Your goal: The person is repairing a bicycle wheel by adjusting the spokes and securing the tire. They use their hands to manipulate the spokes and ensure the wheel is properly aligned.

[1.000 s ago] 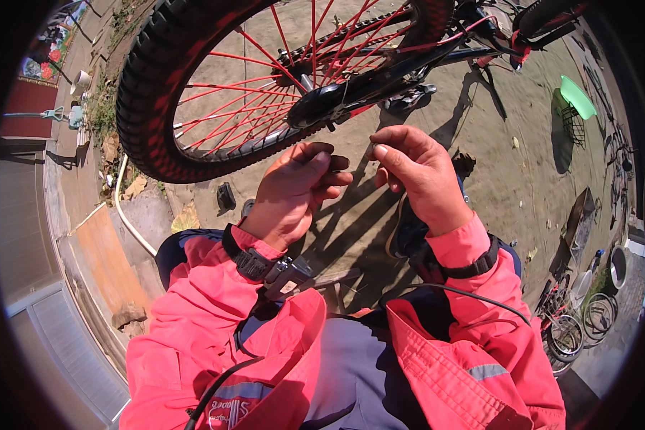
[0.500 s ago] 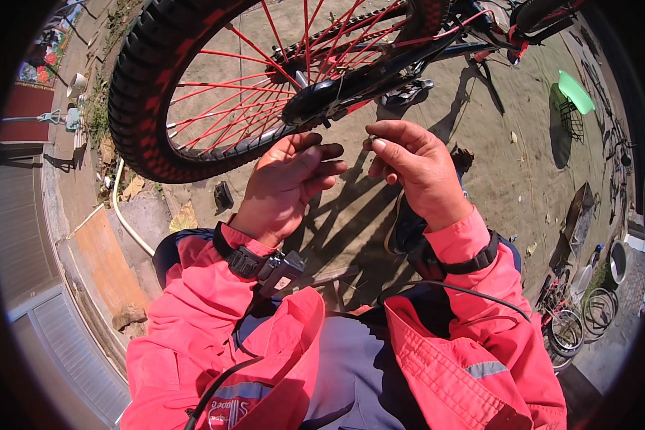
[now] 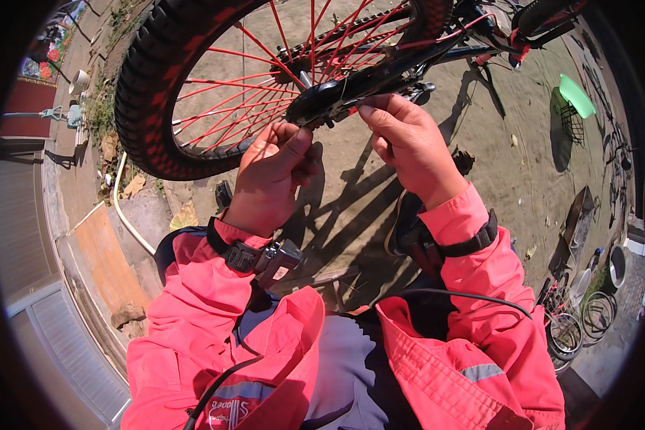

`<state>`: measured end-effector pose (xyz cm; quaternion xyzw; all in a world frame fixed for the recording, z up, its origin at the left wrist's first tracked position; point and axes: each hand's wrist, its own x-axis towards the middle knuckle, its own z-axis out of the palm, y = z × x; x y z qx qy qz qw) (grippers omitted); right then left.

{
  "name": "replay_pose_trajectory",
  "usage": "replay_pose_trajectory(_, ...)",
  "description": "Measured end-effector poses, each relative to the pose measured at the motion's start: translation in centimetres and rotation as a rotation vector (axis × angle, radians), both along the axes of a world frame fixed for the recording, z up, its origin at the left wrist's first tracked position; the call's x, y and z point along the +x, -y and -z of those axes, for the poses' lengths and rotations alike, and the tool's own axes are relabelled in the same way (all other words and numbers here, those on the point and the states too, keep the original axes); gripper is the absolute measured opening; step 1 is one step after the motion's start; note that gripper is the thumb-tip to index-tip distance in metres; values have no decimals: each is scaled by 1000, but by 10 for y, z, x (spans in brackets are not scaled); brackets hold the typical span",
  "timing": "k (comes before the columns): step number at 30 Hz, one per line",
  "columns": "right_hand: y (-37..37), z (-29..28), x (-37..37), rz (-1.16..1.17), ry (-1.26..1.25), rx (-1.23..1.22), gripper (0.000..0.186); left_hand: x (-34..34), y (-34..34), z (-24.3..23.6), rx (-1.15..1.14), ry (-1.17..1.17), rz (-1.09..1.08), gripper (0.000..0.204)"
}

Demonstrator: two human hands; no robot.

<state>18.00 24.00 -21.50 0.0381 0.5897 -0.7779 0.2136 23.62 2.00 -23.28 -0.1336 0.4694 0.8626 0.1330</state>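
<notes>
A bicycle wheel with red spokes and a black knobbly tyre is in front of me, and a black chain cover runs past its hub. My left hand is closed just below the cover's rounded near end, thumb against the curled fingers; what they grip is hidden. To its right, my right hand makes a thumb-and-forefinger pinch beside the cover's lower edge. Whatever sits in that pinch is too small to make out. Bolt ends stick out under the cover between the two hands.
A bright green basket lies on the dusty ground cloth at the far right, beside a black wire rack. Loose wheels are gathered at the lower right. A pale hose curves along the left. Black cables run from my wrist straps.
Both hands have moved up to the chain cover. My left fingers, spread before, have curled in. The small dark piece that showed in my right pinch is now out of sight. The wheel has shifted slightly right.
</notes>
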Motion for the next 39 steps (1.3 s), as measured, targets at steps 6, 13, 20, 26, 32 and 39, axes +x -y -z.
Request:
replay_pose_trajectory(6,27,6,-17,61,-30,245,19,0,0,0,15,-24,-36,18)
replay_pose_trajectory(13,34,8,-21,120,84,48,17,2,3,-10,4,11,-37,23)
replay_pose_trajectory(20,29,0,-22,44,144,-337,17,-1,-2,-13,-30,-62,-14,23)
replay_pose_trajectory(26,27,-3,-23,-4,138,-369,16,-5,-10,-13,-13,-85,8,24)
replay_pose_trajectory(32,22,-3,-25,-23,155,-357,18,-10,-14,-13,-25,-86,10,25)
replay_pose_trajectory(39,18,-6,-26,-17,142,-351,15,-15,-20,-15,5,-124,-50,18)
